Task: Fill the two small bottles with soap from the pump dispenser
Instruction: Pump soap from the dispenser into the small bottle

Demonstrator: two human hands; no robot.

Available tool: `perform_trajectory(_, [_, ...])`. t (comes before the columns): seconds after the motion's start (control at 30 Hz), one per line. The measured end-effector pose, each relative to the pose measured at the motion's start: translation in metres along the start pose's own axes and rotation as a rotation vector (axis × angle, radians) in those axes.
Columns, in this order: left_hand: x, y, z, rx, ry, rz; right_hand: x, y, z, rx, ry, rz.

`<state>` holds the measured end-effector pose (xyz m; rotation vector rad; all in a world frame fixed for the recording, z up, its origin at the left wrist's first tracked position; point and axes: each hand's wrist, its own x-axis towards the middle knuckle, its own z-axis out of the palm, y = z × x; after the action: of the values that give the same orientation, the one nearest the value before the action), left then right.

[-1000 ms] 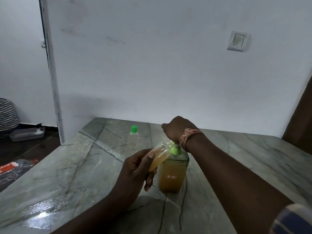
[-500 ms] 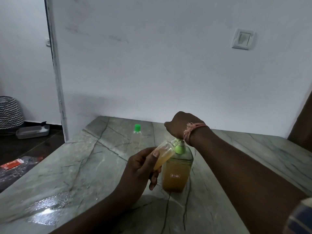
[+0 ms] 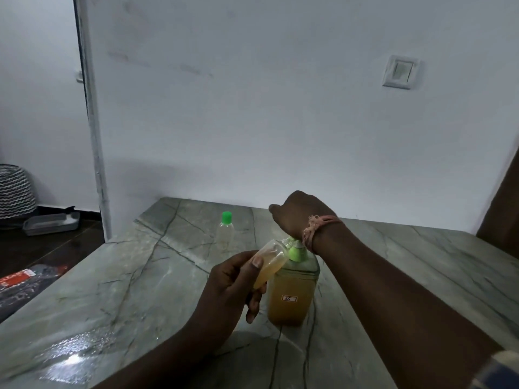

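A square pump dispenser [image 3: 290, 297] of amber soap with a green collar stands mid-table. My right hand [image 3: 297, 217] sits on top of its pump head, which it hides. My left hand [image 3: 233, 287] holds a small uncapped bottle [image 3: 271, 262] tilted, its mouth up against the pump nozzle; the bottle is partly full of amber soap. A second small clear bottle [image 3: 225, 233] with a green cap stands upright farther back on the left, looking empty.
The grey marble table [image 3: 140, 290] has a wet glare patch [image 3: 70, 360] at its front left. A white wall with a switch [image 3: 400, 71] runs close behind. Left of the table are a doorway, a patterned basket [image 3: 15, 189] and a tray [image 3: 50, 223] on the floor.
My right hand has risen slightly on the pump. My left hand keeps the small bottle at the nozzle. The view has shifted a little to the right.
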<state>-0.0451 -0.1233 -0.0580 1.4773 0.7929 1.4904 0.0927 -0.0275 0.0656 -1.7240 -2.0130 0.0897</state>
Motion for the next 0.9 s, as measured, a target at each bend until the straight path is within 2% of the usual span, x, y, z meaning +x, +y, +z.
perform_trajectory(0.07, [0.001, -0.002, 0.0, 0.013, 0.002, -0.003, -0.001, 0.003, 0.007, 0.065, -0.01, 0.051])
perform_trajectory(0.27, [-0.001, -0.001, 0.001, 0.019, 0.01, -0.007, -0.003, 0.0, 0.0, -0.05, -0.067, 0.022])
perform_trajectory(0.37, [-0.001, 0.0, 0.001, 0.02, 0.004, -0.01, -0.001, -0.003, -0.004, -0.122, -0.006, -0.032])
perform_trajectory(0.5, [0.001, -0.004, -0.001, 0.025, 0.007, -0.006, -0.001, 0.002, 0.007, 0.022, 0.014, 0.03])
perform_trajectory(0.7, [0.0, -0.002, -0.001, 0.017, 0.005, -0.003, -0.004, -0.001, 0.001, -0.043, -0.065, 0.015])
perform_trajectory(0.8, [-0.001, -0.001, 0.0, 0.014, -0.004, -0.002, -0.003, -0.004, -0.003, -0.103, -0.014, -0.039])
perform_trajectory(0.9, [0.0, -0.003, 0.0, 0.018, -0.007, -0.007, -0.001, 0.002, 0.005, 0.038, -0.003, 0.011])
